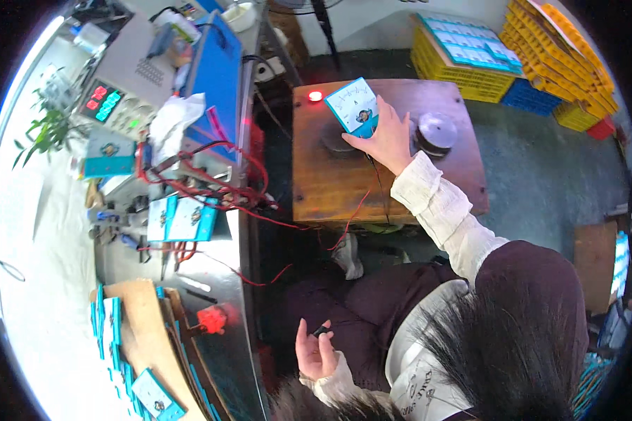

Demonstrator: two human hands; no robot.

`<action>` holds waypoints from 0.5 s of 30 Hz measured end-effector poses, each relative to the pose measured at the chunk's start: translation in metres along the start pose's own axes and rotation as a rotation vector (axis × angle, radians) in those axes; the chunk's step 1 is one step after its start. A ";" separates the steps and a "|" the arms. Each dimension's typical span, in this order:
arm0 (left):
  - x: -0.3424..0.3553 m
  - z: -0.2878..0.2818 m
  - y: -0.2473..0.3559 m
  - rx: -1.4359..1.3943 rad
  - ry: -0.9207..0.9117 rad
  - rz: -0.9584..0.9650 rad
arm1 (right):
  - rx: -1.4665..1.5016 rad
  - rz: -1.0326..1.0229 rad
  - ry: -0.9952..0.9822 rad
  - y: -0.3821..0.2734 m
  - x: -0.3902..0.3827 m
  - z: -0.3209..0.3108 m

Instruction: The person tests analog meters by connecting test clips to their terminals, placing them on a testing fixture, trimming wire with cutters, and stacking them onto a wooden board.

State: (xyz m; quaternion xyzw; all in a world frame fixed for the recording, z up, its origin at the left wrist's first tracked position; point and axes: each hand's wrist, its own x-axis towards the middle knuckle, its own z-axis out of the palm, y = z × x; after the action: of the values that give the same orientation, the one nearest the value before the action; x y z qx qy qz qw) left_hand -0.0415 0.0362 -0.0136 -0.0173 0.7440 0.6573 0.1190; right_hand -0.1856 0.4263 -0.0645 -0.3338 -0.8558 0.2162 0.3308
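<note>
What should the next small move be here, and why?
Probably bring the left hand, with its small black piece, toward the teal-and-white panel: the right hand grips that panel over the wooden table, while the left is well apart.

The right hand (392, 137) was stretched out, its thumb (357, 143) and fingers (383, 112) bent in a wide pinch, the forearm (446, 210) behind it. Well apart from that hand, the left hand (317, 356) had its fingers partly curled.

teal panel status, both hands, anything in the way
Right hand gripping panel over wooden table. Left hand pinching small black piece. Metal disc beside right hand, not blocking panel.
</note>
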 end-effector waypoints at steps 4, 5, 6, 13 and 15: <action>-0.018 -0.027 -0.018 0.008 0.001 -0.005 | -0.018 0.011 -0.121 -0.020 0.003 0.027; -0.019 -0.027 -0.016 -0.004 0.044 -0.016 | -0.011 0.017 -0.090 -0.015 0.003 0.030; -0.028 -0.024 -0.010 -0.026 0.111 -0.066 | 0.012 -0.005 -0.086 -0.017 0.001 0.037; -0.032 -0.008 0.006 -0.106 0.292 -0.136 | -0.008 -0.132 0.017 0.000 0.019 0.032; -0.031 -0.007 0.004 -0.140 0.319 -0.116 | 0.019 -0.129 -0.034 -0.021 0.012 0.027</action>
State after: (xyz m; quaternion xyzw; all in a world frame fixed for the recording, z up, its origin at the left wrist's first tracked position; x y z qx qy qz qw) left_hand -0.0131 0.0258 -0.0027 -0.1726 0.7037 0.6883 0.0359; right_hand -0.2205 0.4162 -0.0659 -0.2711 -0.8790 0.2081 0.3326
